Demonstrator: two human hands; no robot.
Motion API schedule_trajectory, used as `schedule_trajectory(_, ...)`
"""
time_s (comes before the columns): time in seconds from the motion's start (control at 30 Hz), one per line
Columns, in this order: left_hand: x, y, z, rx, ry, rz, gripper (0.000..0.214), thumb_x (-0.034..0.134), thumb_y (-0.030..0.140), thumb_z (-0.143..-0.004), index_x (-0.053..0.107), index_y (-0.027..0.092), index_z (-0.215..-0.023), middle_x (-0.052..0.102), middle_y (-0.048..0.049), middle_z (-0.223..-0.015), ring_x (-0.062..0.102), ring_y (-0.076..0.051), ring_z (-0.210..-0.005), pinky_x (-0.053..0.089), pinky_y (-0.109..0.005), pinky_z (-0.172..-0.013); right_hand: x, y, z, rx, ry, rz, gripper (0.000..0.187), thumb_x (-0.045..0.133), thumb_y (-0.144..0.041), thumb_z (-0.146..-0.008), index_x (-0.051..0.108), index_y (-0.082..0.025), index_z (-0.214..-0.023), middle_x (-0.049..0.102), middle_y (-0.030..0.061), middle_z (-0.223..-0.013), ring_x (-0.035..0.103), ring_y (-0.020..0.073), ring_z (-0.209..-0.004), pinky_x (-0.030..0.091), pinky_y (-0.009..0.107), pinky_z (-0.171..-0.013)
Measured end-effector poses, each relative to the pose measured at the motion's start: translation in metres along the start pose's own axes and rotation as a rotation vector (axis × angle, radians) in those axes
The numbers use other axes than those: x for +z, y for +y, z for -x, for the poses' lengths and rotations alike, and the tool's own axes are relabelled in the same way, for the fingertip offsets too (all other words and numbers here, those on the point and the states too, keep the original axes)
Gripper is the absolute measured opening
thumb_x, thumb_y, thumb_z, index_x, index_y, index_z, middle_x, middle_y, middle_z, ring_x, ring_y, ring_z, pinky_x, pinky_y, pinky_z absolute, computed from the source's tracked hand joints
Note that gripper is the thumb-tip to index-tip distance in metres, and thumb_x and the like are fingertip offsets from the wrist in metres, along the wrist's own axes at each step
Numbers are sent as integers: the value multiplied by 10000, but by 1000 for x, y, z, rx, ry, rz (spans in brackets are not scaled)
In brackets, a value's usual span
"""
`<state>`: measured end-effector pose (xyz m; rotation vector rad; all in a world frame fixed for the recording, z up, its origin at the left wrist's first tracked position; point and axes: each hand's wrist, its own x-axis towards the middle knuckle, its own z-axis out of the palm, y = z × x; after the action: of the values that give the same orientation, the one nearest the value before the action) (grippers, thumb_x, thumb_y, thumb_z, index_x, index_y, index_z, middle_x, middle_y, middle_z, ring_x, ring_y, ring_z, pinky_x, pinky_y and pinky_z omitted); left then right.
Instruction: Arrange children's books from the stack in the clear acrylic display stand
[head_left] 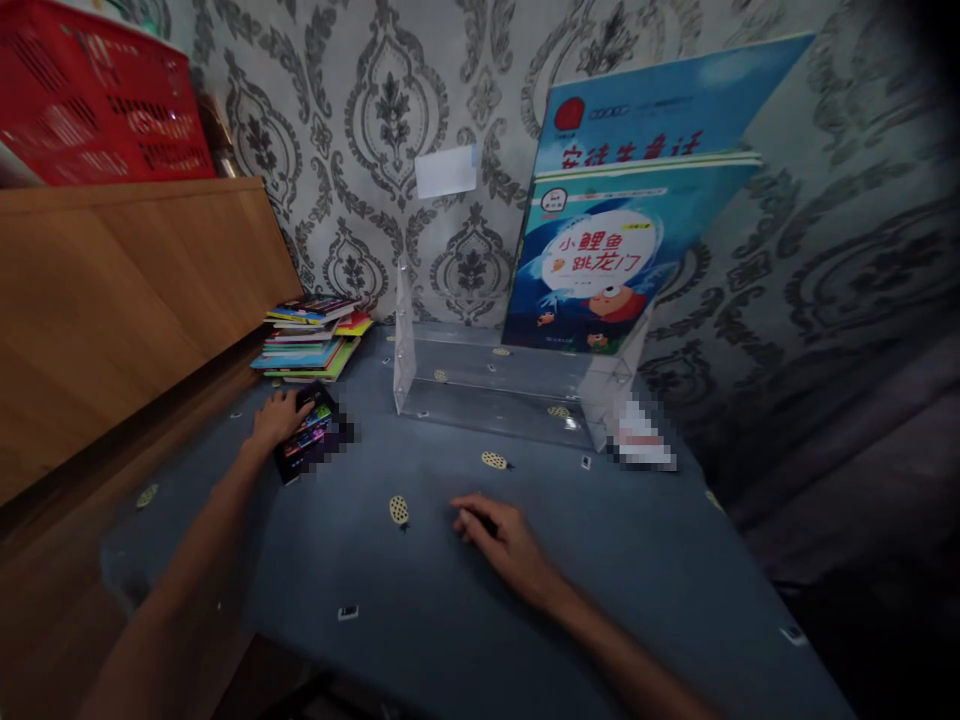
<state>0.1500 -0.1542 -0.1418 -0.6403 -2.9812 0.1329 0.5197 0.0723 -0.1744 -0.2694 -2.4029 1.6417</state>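
Observation:
My left hand [279, 418] rests on a dark-covered book [311, 440] lying flat on the blue-grey tablecloth [420, 600], fingers curled over its far edge. My right hand [501, 535] lies on the cloth near the middle with fingers loosely curled, holding nothing that I can see. A clear acrylic book stand [480, 385] sits at the back. Two large blue picture books [615, 240] stand upright at its right end, leaning on the wall.
A stack of thin colourful books [311, 340] lies at the back left by a wooden cabinet [112, 300]. A red plastic crate [97, 95] sits on top of the cabinet. Patterned wallpaper backs the table. A blurred white item [641, 440] lies right of the stand.

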Motion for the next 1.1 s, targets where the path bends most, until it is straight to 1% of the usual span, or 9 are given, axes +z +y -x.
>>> schedule_trajectory(0.17, -4, 7, 22, 12, -15, -33, 611, 287, 577, -978, 559, 157, -1329, 591, -214, -1317, 556, -373, -1242, 498, -517, -946, 2, 0, 0, 9, 5, -6, 348, 466, -369, -959, 707, -170, -1110, 731, 67, -868, 681, 173, -760, 548, 309, -729)
schedule_trajectory(0.33, -17, 17, 43, 45, -35, -72, 598, 297, 602, -977, 604, 181, -1270, 625, -191, -1261, 598, -356, -1184, 519, -450, -899, 3, 3, 0, 9, 5, -7, 328, 484, -351, -956, 704, -174, -1123, 731, 62, -876, 675, 160, -737, 539, 298, -718)
schedule_trajectory(0.43, -24, 26, 56, 60, -68, -96, 594, 318, 612, -971, 621, 186, -1253, 644, -184, -1238, 629, -354, -1139, 526, -425, -857, 4, 2, 0, -6, 13, 0, 321, 478, -323, -959, 708, -178, -1129, 734, 58, -876, 675, 156, -728, 536, 295, -717)
schedule_trajectory(0.57, -32, 41, 75, 117, -87, -127, 591, 332, 625, -967, 648, 184, -1200, 682, -167, -1169, 661, -347, -1071, 524, -401, -814, 3, -2, 1, -17, 25, 6, 323, 467, -277, -956, 714, -160, -1129, 739, 70, -877, 681, 164, -720, 536, 302, -711)
schedule_trajectory(0.7, -36, 56, 91, 181, -100, -133, 552, 374, 616, -963, 649, 182, -1165, 701, -157, -1131, 680, -339, -1027, 519, -371, -765, 4, -5, 4, -56, 39, 66, 305, 481, -253, -959, 715, -174, -1137, 744, 49, -838, 680, 155, -714, 526, 284, -708)
schedule_trajectory(0.77, -39, 64, 98, 210, -101, -114, 536, 383, 602, -966, 641, 177, -1167, 708, -153, -1124, 684, -331, -1019, 519, -367, -763, 5, -4, 6, -118, 56, 123, 304, 483, -240, -960, 718, -184, -1144, 749, 41, -821, 679, 151, -710, 527, 278, -710)
schedule_trajectory(0.87, -44, 78, 108, 248, -111, -85, 506, 390, 572, -976, 621, 171, -1181, 715, -146, -1125, 685, -319, -1026, 516, -366, -786, 7, -1, 9, -282, 105, 225, 303, 481, -222, -962, 719, -192, -1147, 762, 53, -833, 688, 162, -716, 538, 285, -710)
schedule_trajectory(1.0, -49, 97, 120, 312, -130, -59, 451, 415, 545, -983, 625, 177, -1138, 709, -130, -1134, 686, -300, -1020, 506, -348, -774, 11, 1, 13, -484, 177, 326, 291, 474, -214, -978, 700, -176, -1158, 772, 76, -866, 702, 171, -713, 559, 291, -685)
schedule_trajectory(1.1, -48, 111, 127, 362, -111, -23, 424, 436, 524, -987, 628, 179, -1140, 705, -120, -1118, 681, -284, -1018, 495, -334, -772, 12, 0, 15, -581, 225, 382, 271, 477, -204, -991, 681, -173, -1166, 779, 87, -911, 726, 182, -775, 583, 310, -736)
